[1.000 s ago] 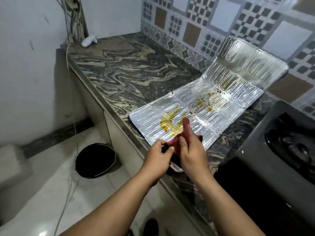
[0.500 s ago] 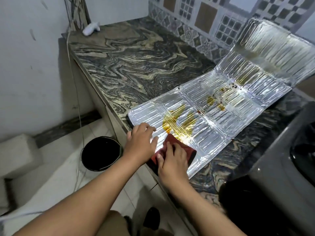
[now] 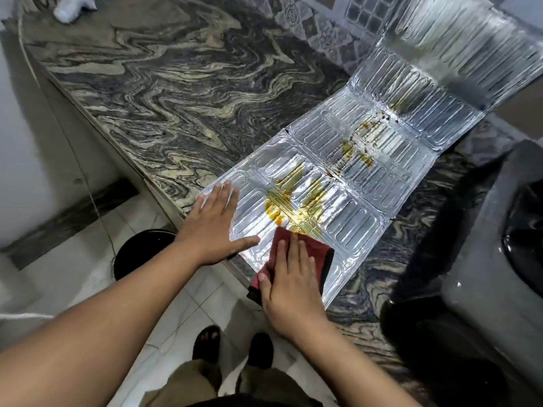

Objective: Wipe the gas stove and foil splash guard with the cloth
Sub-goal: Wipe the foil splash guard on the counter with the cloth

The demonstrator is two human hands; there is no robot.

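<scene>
A silver foil splash guard [image 3: 364, 160] lies unfolded across the marble counter, its far panel propped against the tiled wall. Yellow-brown oily stains [image 3: 296, 207] mark its near and middle panels. My left hand [image 3: 214, 227] rests flat with fingers spread on the guard's near left corner. My right hand [image 3: 291, 277] presses flat on a dark red cloth [image 3: 316, 249] at the guard's near edge, just below the large stain. The grey gas stove [image 3: 496, 259] stands at the right, partly cut off by the frame.
The dark swirled marble counter [image 3: 164, 92] stretches to the far left, with a small white object [image 3: 70, 8] at its far corner. Below the counter edge stands a black bin [image 3: 138, 251] on the white tiled floor. My sandalled feet [image 3: 232, 348] show beneath.
Both hands came down from holding the cloth in the air. The cloth now lies flat on the foil under my right hand, and my left hand has spread onto the guard's corner.
</scene>
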